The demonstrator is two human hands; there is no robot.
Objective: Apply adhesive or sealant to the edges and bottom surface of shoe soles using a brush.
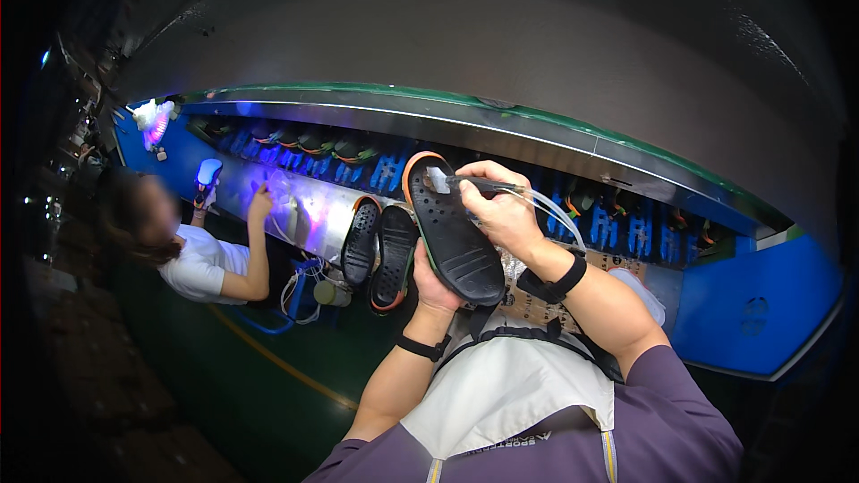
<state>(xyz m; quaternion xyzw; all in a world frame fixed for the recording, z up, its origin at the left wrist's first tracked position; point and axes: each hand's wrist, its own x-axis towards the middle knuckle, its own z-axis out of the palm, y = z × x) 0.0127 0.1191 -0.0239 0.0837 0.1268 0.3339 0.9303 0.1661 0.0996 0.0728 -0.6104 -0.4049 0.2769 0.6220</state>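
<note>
Black perforated shoe sole with orange-edged toe [461,246]: held before the body, heel end gripped by left hand [434,283] | white-tipped, dark-handled brush [488,185]: pinched in right hand's fingers [508,217], tip set at toe | brushing judged underway; finished coverage cannot be told | two black, orange-trimmed soles [395,255]: left alongside, treatment unclear

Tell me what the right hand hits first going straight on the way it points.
The black shoe held in the left hand: the right hand points its white-tipped tool at that shoe's upper end. Tip and shoe overlap in view; contact looks likely, but depth is unclear.
</note>
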